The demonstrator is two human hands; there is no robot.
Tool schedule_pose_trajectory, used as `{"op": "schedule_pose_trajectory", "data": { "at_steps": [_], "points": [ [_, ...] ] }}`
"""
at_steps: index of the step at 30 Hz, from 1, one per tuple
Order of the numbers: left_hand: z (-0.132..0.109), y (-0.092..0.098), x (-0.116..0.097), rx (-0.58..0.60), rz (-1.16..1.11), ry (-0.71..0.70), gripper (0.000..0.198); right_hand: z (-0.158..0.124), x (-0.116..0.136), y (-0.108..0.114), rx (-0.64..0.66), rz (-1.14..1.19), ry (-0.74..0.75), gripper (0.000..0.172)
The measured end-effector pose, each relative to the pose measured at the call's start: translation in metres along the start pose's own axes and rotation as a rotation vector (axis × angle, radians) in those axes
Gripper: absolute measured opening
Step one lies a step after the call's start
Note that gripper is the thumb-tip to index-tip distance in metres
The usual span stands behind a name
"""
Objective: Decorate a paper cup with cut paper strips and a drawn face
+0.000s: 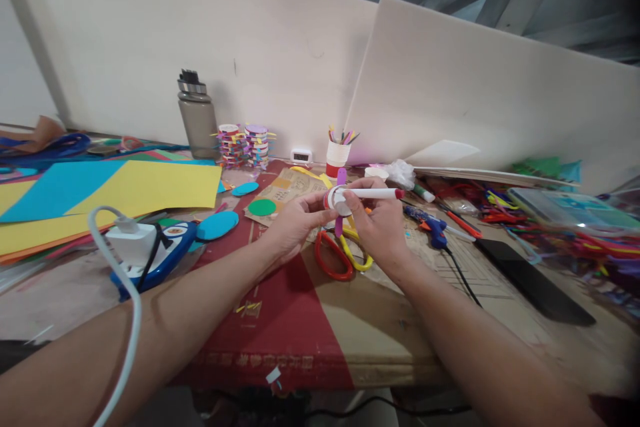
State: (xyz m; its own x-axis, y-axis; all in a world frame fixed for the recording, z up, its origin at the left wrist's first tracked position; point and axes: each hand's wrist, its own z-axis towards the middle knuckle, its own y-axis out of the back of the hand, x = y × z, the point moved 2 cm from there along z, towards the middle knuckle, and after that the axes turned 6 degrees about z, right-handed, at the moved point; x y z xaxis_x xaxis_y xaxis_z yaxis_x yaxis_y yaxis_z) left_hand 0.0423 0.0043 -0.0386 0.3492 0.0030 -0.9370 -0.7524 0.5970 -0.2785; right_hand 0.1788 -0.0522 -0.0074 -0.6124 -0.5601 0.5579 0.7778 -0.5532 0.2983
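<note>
My left hand (297,223) pinches a small round craft piece (329,199) with a red and white rim, held up over the table's front half. Purple strips (341,177) show above and below this piece. My right hand (380,237) grips a white marker (374,193) with a red end pointing right, and its thumb lies close to the round piece. Both hands are closed and nearly meet. Just beneath them lie scissors (334,273) with one red and one yellow handle loop; their blades are hidden.
To the right are a blue glue gun (436,232), a black phone-like slab (533,280) and a clear box (575,210). At left sit a power strip (170,253), a white cable and coloured sheets (150,187). Behind stand a bottle (197,120), ringed paper stacks (257,147) and a pencil cup (338,155).
</note>
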Motion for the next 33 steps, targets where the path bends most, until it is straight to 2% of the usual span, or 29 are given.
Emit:
{"op": "schedule_pose_trajectory", "data": {
  "at_steps": [5,11,18,33],
  "points": [
    [0.0003,-0.0002,-0.0003,0.001,0.006,-0.005,0.041,-0.0004,-0.0011,-0.0007,-0.004,0.023,-0.006,0.02],
    [-0.0006,-0.0007,-0.0013,0.001,-0.009,0.022,0.047,-0.0003,-0.002,-0.0009,0.002,0.039,0.009,0.02],
    [-0.0004,-0.0012,-0.0018,-0.004,-0.018,0.019,0.038,-0.0002,-0.0005,-0.0007,-0.007,0.037,0.022,0.017],
    [-0.0006,-0.0019,-0.0029,-0.014,-0.028,0.048,0.037,-0.001,-0.0018,-0.0006,0.012,0.056,0.007,0.018]
  ]
}}
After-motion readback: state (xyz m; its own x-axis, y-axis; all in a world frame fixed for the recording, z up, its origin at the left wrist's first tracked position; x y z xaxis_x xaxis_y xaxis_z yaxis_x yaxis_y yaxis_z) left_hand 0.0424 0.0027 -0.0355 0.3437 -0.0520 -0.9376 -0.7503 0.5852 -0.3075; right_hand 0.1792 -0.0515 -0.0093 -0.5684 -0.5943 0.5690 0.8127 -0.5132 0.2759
